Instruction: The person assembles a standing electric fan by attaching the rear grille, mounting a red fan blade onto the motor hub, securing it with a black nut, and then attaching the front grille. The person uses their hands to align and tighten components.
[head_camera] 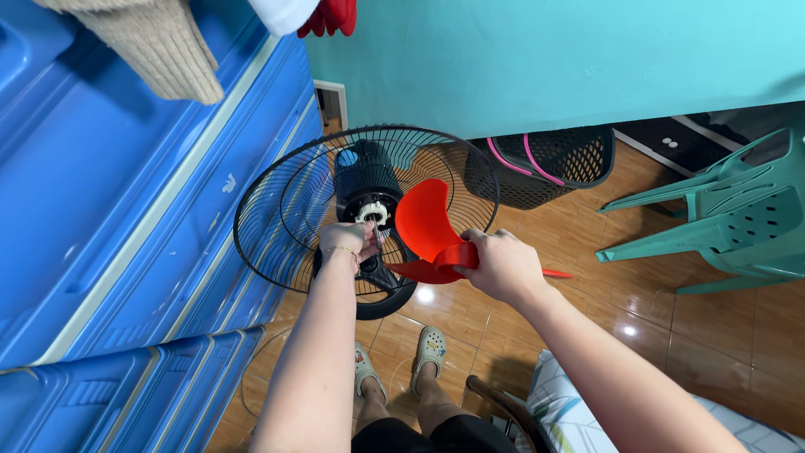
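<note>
Right hand [501, 264] clamps the hub of the red fan blade [426, 226], held just in front of the black wire fan guard [277, 201]. Left hand [348, 242], fingers pinched together, touches the white motor shaft collar [371, 213] at the guard's centre.

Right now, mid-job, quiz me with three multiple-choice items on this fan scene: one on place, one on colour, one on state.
1. Where is the left hand?
A) at the white hub of the black fan motor
B) on the green plastic chair
C) on the floor

2. What colour is the plastic fan blade?
A) blue
B) red
C) black

3. How is the blade?
A) mounted behind both grilles
B) lying on the floor
C) held off the motor by the right hand

Answers: 1 A, fingers sit at the hub inside the round black wire grille; 2 B, bright red; 3 C, the hand grips its centre.
</note>
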